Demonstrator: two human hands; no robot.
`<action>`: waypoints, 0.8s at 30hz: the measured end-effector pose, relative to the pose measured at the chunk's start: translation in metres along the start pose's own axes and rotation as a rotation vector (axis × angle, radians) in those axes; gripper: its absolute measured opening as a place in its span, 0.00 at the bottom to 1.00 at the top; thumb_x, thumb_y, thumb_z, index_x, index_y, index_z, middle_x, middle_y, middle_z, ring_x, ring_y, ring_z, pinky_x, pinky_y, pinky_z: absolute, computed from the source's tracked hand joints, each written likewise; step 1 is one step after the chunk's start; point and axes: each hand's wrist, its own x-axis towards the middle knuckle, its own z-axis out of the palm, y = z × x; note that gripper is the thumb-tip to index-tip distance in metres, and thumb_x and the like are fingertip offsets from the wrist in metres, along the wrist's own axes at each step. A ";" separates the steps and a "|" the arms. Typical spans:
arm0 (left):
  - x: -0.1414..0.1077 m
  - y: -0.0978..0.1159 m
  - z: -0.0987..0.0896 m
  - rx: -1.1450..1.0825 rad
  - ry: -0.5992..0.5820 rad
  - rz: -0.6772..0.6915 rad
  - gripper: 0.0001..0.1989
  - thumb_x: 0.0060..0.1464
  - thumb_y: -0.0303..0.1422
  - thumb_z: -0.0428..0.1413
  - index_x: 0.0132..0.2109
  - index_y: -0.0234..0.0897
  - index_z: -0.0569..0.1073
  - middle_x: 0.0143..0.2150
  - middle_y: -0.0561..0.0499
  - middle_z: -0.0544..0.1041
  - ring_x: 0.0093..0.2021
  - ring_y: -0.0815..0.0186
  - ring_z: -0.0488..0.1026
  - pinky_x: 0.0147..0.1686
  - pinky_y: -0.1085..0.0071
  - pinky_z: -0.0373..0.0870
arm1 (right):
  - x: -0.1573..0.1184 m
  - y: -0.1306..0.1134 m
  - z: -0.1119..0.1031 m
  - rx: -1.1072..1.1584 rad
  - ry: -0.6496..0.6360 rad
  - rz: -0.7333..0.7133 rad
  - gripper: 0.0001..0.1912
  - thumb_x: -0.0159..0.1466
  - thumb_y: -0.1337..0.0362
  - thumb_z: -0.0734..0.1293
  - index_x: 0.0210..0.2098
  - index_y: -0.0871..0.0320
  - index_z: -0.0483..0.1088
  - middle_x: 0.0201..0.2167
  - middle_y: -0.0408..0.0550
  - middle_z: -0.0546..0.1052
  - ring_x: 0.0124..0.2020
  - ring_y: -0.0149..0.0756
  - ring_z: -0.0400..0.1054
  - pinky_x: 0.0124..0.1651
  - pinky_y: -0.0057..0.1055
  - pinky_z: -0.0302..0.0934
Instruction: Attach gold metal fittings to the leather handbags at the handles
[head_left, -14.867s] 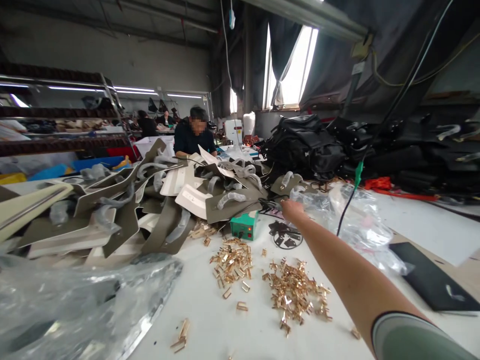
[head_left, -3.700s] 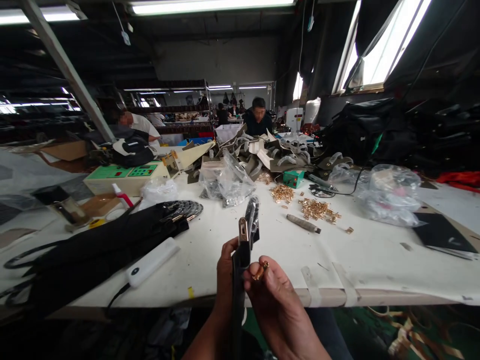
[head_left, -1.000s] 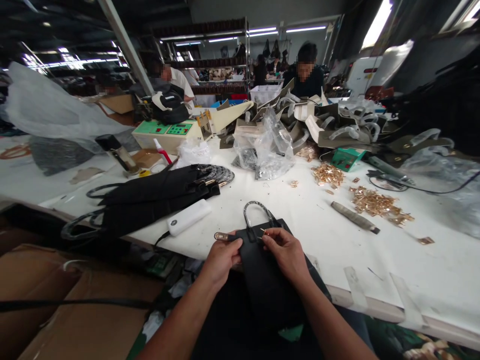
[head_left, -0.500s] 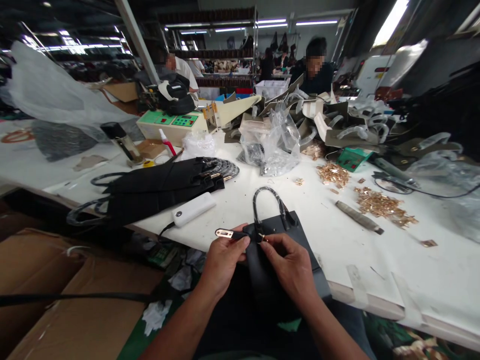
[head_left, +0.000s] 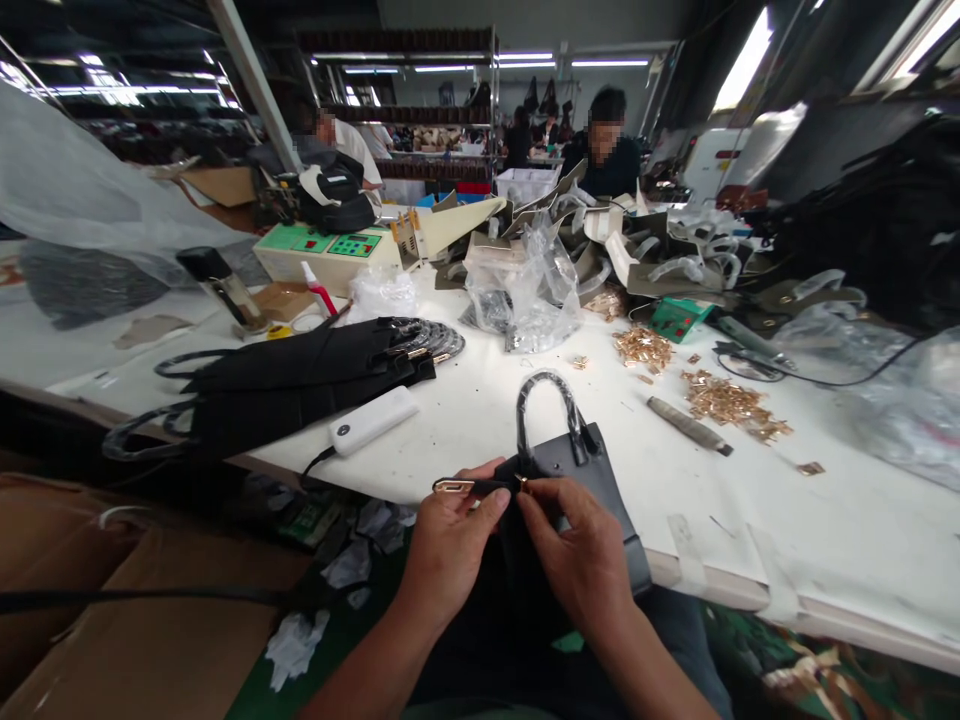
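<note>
A small black handbag [head_left: 604, 485] leans upright at the table's front edge, its looped handle [head_left: 541, 378] wrapped in clear film. My left hand [head_left: 450, 550] is closed on a black strap [head_left: 486, 487], thumb on top. At the strap's left end is a gold plate [head_left: 453, 486] with a slot. Thumb and index finger of my right hand [head_left: 581, 550] pinch a tiny gold metal fitting [head_left: 521, 483] by the strap's other end, in front of the bag. My fingers hide much of the fitting and the bag's lower part.
Several black bags [head_left: 292, 385] lie stacked at left, beside a white power bank [head_left: 375, 418]. Piles of gold fittings [head_left: 731, 400] and a worn rod-like tool [head_left: 688, 425] lie at right. Farther back are clear plastic wrap [head_left: 544, 290] and a green-topped machine [head_left: 330, 255]. A co-worker [head_left: 602, 150] sits opposite.
The strap has tilted in my left hand, so its gold plate shows more edge-on. My right fingertips stay at the fitting. The whole view has shifted slightly.
</note>
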 end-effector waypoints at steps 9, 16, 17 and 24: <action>-0.003 0.004 0.007 0.006 -0.067 0.034 0.21 0.55 0.42 0.64 0.54 0.40 0.78 0.51 0.44 0.82 0.46 0.56 0.80 0.36 0.70 0.76 | 0.011 -0.010 -0.023 0.018 -0.059 -0.144 0.07 0.68 0.64 0.65 0.45 0.52 0.73 0.36 0.45 0.79 0.36 0.37 0.74 0.41 0.34 0.65; -0.006 0.006 0.015 0.064 -0.063 0.126 0.17 0.56 0.39 0.63 0.52 0.40 0.80 0.46 0.46 0.82 0.45 0.56 0.79 0.47 0.64 0.76 | 0.023 -0.017 -0.038 0.094 -0.229 0.018 0.06 0.65 0.65 0.66 0.42 0.51 0.73 0.32 0.41 0.78 0.32 0.34 0.72 0.38 0.30 0.64; -0.008 0.007 0.016 0.069 -0.061 0.145 0.17 0.56 0.38 0.63 0.51 0.40 0.80 0.48 0.46 0.82 0.47 0.55 0.78 0.50 0.64 0.75 | 0.023 -0.016 -0.038 0.097 -0.243 0.043 0.06 0.65 0.65 0.66 0.41 0.50 0.73 0.31 0.40 0.78 0.31 0.34 0.72 0.37 0.29 0.64; -0.006 0.009 0.019 0.091 -0.073 0.217 0.14 0.58 0.36 0.61 0.50 0.41 0.80 0.53 0.46 0.80 0.54 0.55 0.76 0.54 0.64 0.74 | 0.017 -0.007 -0.026 0.152 -0.110 0.134 0.07 0.66 0.61 0.67 0.44 0.51 0.71 0.33 0.40 0.79 0.33 0.35 0.73 0.39 0.30 0.64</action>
